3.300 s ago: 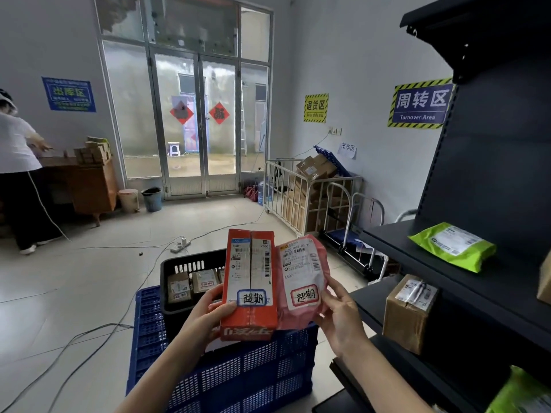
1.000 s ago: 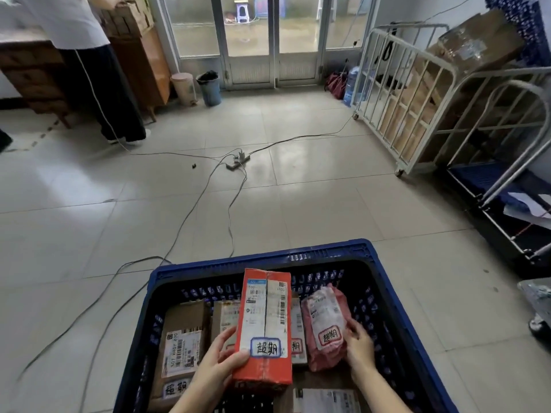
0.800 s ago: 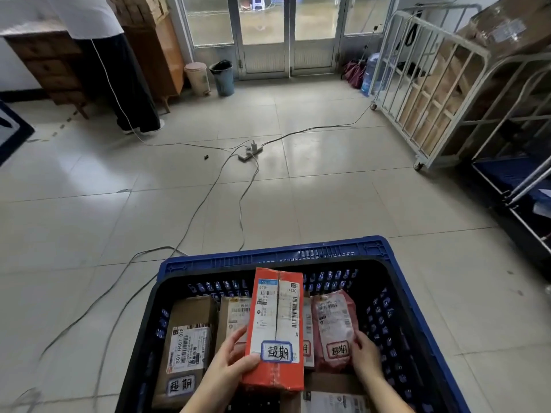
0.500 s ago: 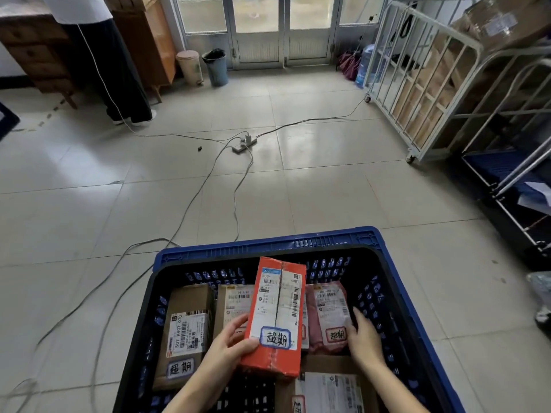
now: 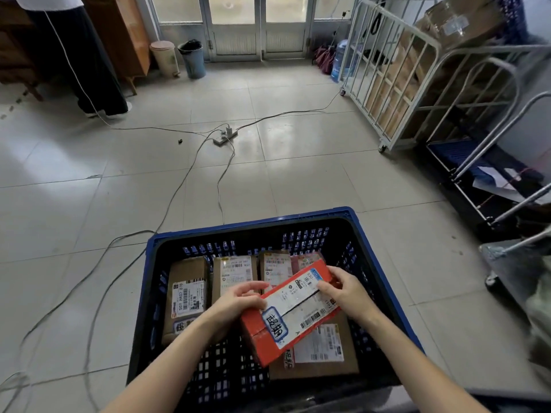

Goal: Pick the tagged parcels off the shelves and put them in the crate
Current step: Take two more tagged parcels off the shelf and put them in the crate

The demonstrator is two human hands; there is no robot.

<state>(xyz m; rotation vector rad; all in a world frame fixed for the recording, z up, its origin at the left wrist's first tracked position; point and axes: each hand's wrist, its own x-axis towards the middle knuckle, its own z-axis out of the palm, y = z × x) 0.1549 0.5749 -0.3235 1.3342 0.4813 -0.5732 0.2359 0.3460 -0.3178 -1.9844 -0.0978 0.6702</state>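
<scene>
Floor: pale glossy tiles (image 5: 89, 189), crossed by grey cables (image 5: 190, 174) that meet at a power strip (image 5: 225, 137).
Room: glazed doors (image 5: 259, 25) at the far end, two bins (image 5: 190, 58) beside them; a wire cage trolley (image 5: 387, 84) of cartons lines my right.
Crate: the blue crate (image 5: 253, 225) sits on the floor before me, brown parcels (image 5: 186, 296) ranked along its far wall.
Hands: my left hand (image 5: 238, 302) and right hand (image 5: 348, 293) curl their fingers round opposite ends of the orange box (image 5: 295, 314), tilted above a flat brown parcel (image 5: 322, 350).
Open room: mesh bottom shows at the crate's near left; wide floor beyond its rim.
</scene>
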